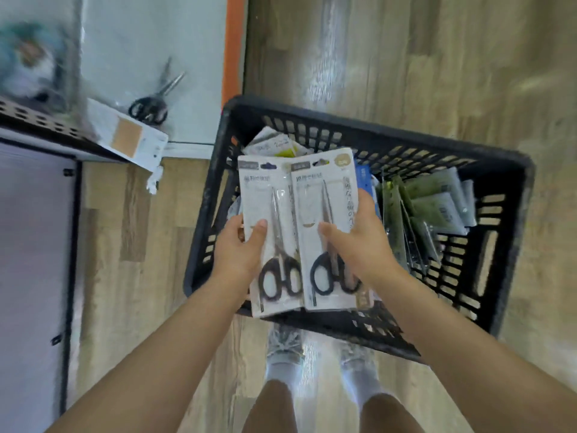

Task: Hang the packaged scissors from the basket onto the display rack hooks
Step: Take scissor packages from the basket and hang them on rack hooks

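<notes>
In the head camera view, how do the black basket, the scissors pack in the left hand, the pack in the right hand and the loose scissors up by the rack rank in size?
1. Black basket, clearly largest.
2. Left-hand pack and right-hand pack: alike, unranked.
3. Loose scissors look smallest, but lie farther away, so unsure.

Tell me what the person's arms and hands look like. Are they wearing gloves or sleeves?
No gloves and no sleeves show. The left hand and right hand are bare, and both forearms are bare all the way to the picture's edge. No watch, rings or bracelets can be seen. The thumbnails look short and plain.
</notes>
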The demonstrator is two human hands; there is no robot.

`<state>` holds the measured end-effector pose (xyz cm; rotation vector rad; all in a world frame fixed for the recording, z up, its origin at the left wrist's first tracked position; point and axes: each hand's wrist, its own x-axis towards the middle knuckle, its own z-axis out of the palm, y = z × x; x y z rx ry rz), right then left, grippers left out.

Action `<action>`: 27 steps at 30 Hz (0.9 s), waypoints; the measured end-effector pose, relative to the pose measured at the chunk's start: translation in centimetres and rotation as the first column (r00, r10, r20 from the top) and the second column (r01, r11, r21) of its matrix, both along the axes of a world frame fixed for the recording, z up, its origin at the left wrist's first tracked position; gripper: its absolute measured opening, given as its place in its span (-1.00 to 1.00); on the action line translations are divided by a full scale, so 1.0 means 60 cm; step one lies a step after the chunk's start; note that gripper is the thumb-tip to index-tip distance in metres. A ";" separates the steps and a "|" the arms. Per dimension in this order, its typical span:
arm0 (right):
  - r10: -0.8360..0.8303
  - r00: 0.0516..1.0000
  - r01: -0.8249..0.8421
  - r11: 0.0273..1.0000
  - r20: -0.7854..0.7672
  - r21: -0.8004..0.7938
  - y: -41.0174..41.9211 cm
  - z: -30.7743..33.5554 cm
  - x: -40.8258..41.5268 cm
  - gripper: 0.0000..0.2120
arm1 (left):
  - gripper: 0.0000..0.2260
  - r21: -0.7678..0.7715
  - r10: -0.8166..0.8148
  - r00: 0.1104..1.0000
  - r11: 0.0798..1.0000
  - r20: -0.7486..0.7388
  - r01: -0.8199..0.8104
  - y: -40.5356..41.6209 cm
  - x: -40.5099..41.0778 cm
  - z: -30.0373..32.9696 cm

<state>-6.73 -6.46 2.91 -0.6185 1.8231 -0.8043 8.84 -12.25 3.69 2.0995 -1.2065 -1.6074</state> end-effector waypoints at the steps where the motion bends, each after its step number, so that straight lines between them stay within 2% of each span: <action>1: 0.002 1.000 -0.002 1.000 0.021 -0.014 -0.010 0.033 0.001 -0.49 | -0.78 0.001 0.020 1.000 1.000 -0.022 -0.020 -0.005 0.005 0.030; 3: 0.012 0.999 -0.010 0.998 0.040 -0.057 -0.032 0.102 0.003 -0.52 | -0.76 -0.001 0.057 0.996 0.998 -0.067 -0.057 -0.017 0.016 0.092; 8: 0.050 0.998 -0.045 0.990 0.038 -0.133 -0.092 0.284 0.010 -0.65 | -0.86 0.002 0.180 0.961 0.983 -0.212 -0.183 -0.055 0.036 0.272; 10: 0.071 0.997 -0.064 0.983 0.033 -0.174 -0.118 0.361 0.009 -0.71 | -0.96 -0.051 0.212 0.946 0.971 -0.246 -0.232 -0.066 0.041 0.349; 15: 0.160 0.987 -0.155 0.941 -0.006 -0.300 -0.166 0.566 0.015 -0.80 | -0.90 -0.214 0.258 0.933 0.925 -0.252 -0.313 -0.087 0.067 0.551; 19: 0.236 0.972 -0.218 0.889 -0.005 -0.402 -0.173 0.737 0.047 -0.89 | -0.89 -0.308 0.351 0.878 0.839 -0.326 -0.449 -0.075 0.114 0.711; 21: 0.301 0.953 -0.286 0.852 -0.036 -0.438 -0.169 0.814 0.072 -0.86 | -0.88 -0.381 0.375 0.857 0.779 -0.354 -0.498 -0.061 0.146 0.782; 26: 0.458 0.882 -0.436 0.700 -0.113 -0.566 -0.152 0.989 0.166 -0.81 | -0.68 -0.457 0.445 0.778 0.635 -0.443 -0.623 0.004 0.236 0.937; 27: 0.493 0.861 -0.466 0.662 -0.128 -0.586 -0.148 1.018 0.187 -0.78 | -0.69 -0.474 0.450 0.768 0.607 -0.456 -0.638 0.019 0.256 0.965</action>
